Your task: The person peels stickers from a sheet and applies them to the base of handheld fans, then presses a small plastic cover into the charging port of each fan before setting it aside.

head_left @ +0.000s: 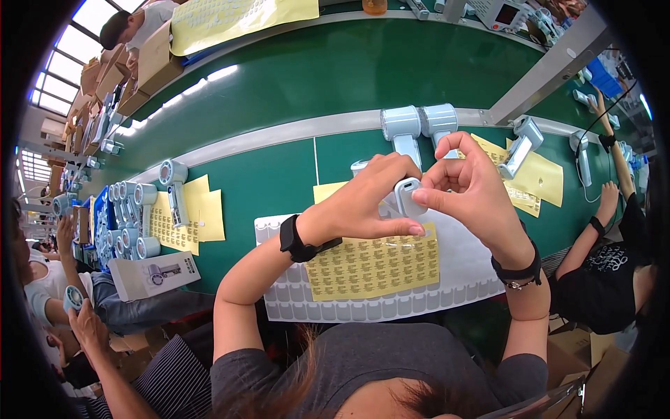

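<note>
My left hand [363, 195] is closed around the handle of a pale handheld fan [407, 190], holding it above the table. The rounded handle end, with a small slot in it, faces me; the rest is mostly hidden behind my fingers. At that end, my right hand [473, 192] pinches with thumb and forefinger against the handle's edge. Whether a sticker is between those fingertips, I cannot tell. Below my hands lies a yellow label sheet [373, 272] with rows of small printed labels. It rests on a larger white sheet of grey rounded stickers [363, 309].
Two light-blue fans [401, 124] stand beyond my hands. Another fan [522, 145] lies on yellow sheets at right; one more [176, 199] is at left, near several fans and a white box [155, 276]. A green belt [293, 77] runs behind a metal rail. Co-workers sit on both sides.
</note>
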The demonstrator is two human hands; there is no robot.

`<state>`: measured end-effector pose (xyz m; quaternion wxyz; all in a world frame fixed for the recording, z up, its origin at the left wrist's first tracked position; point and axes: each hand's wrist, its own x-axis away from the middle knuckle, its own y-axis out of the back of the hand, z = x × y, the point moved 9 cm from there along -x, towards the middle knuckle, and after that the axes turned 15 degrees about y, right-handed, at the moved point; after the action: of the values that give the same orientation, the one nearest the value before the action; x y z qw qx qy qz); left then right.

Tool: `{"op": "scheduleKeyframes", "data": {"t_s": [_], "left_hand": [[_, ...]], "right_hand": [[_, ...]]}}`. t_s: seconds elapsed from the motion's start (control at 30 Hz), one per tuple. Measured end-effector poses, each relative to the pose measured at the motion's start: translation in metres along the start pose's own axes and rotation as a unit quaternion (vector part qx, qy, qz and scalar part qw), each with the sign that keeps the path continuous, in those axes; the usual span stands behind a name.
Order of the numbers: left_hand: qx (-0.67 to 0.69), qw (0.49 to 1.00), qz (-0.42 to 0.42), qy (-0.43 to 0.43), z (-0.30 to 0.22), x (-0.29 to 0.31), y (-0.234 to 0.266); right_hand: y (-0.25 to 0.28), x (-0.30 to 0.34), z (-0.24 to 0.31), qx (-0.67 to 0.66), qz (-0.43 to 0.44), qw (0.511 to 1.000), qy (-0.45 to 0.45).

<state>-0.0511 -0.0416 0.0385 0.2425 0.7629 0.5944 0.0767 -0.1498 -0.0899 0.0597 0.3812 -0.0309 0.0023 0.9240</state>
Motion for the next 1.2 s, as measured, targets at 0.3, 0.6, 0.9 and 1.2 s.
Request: {"op": "scheduleKeyframes", "data": {"t_s": [0.3, 0.6, 0.9, 1.2], "left_hand": [[0.002, 1.0, -0.006, 0.003, -0.001, 0.001, 0.001], [-0.002, 1.0, -0.004, -0.003, -0.001, 0.002, 0.001], [-0.005, 1.0, -0.015, 0.002, -0.008, 0.001, 0.0], [-0.211, 0.977, -0.021, 0.004, -0.006, -0.012, 0.009]], "right_hand": [[-0.001, 0.0, 0.004, 0.072, 0.003, 0.997, 0.037], [-0.002, 0.001, 0.006, 0.089, 0.004, 0.995, 0.045], [-0.004, 0.007, 0.013, 0.149, -0.02, 0.988, 0.046], [0.05, 0.025, -0.022, 0.273, -0.091, 0.954, 0.084]]}}
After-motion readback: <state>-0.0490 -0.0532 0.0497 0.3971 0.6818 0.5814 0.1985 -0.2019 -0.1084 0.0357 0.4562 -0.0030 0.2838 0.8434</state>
